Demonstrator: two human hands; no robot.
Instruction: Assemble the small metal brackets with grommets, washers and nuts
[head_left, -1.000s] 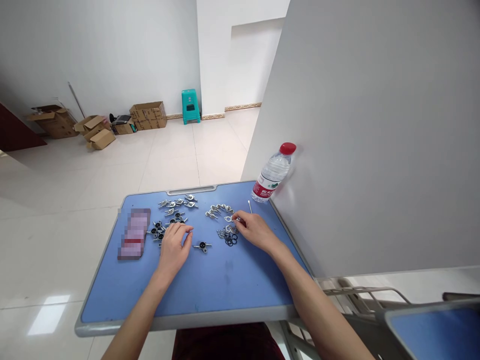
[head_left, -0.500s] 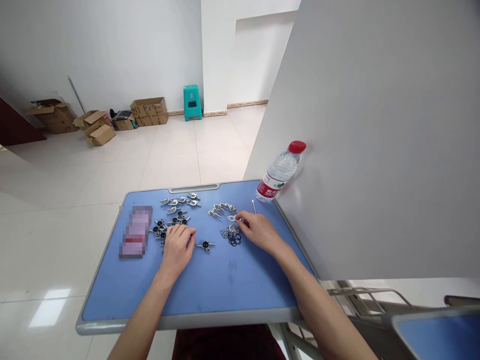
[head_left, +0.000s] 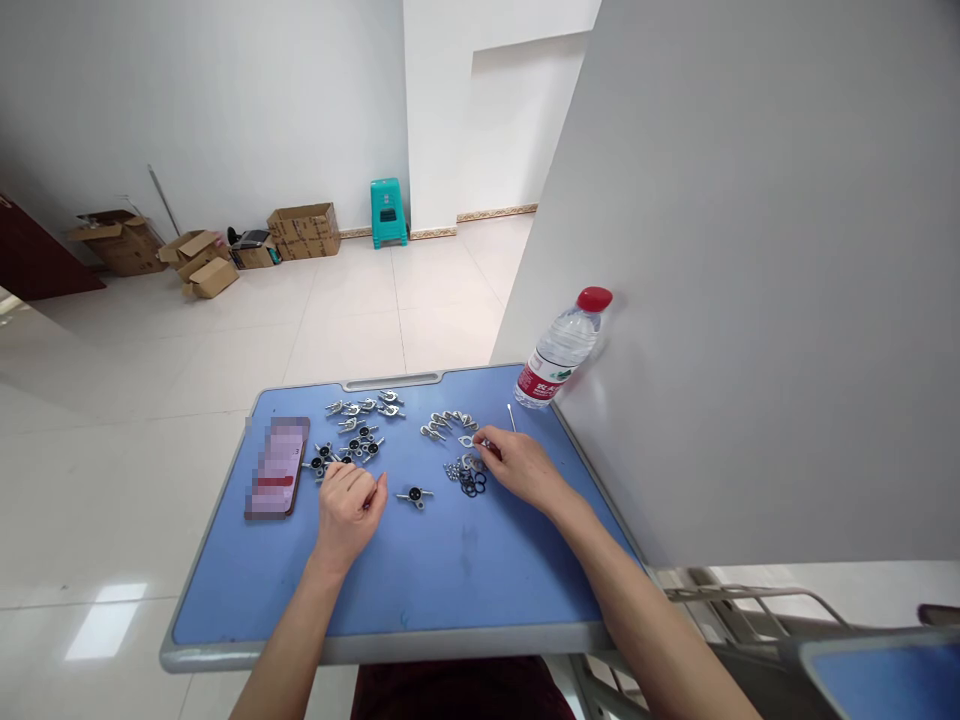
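My left hand (head_left: 346,512) rests on the blue table with its fingers curled in; whether anything is inside them is hidden. Beside it lie several metal fittings with black round centres (head_left: 364,447), and a single black-centred fitting (head_left: 415,495) lies to its right. The fingertips of my right hand (head_left: 517,465) pinch the edge of a small flat metal plate (head_left: 466,441). Just below those fingers are black rubber rings (head_left: 473,484), small silver pieces (head_left: 451,469) and more metal plates (head_left: 471,461). An arc of silver metal parts (head_left: 450,419) lies behind the plate.
A phone (head_left: 279,468) lies at the table's left. Silver fittings (head_left: 366,407) sit near the back edge. A red-capped water bottle (head_left: 559,350) stands at the back right against a grey panel (head_left: 735,300), close to a thin stick (head_left: 511,417). Cardboard boxes (head_left: 304,232) and a green stool (head_left: 388,213) stand beyond.
My left hand has drawn slightly toward me and its fingers have curled in more. My right hand stays at the flat plate. The whole view has shifted a little.
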